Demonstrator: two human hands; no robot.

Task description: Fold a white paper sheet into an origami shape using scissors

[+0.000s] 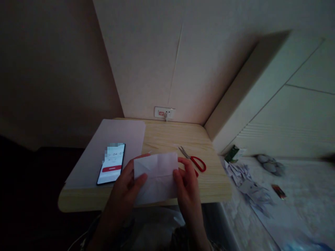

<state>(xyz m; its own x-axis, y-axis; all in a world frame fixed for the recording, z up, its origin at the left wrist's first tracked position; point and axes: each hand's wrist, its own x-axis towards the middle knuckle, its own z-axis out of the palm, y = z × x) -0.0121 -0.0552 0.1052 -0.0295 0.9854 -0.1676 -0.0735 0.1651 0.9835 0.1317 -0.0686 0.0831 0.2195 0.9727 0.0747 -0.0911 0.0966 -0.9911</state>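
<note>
A small creased piece of white paper (158,177) is held up above the front edge of the wooden tabletop. My left hand (128,183) grips its left side, thumb in front and fingers behind. On the right side, my right hand (186,181) pinches the same paper between thumb and fingers. Fold lines cross near the paper's middle. Just beyond my right hand lies a pair of scissors (195,160) with red handles, blades pointing back and left, one handle partly hidden by the hand.
Left on the table (217,184), a phone (112,167) with its screen lit lies on larger white sheets (86,164). A wall socket (164,112) sits behind the table. On the bed (303,181) at right are cut paper scraps (248,184) and a grey object (270,164).
</note>
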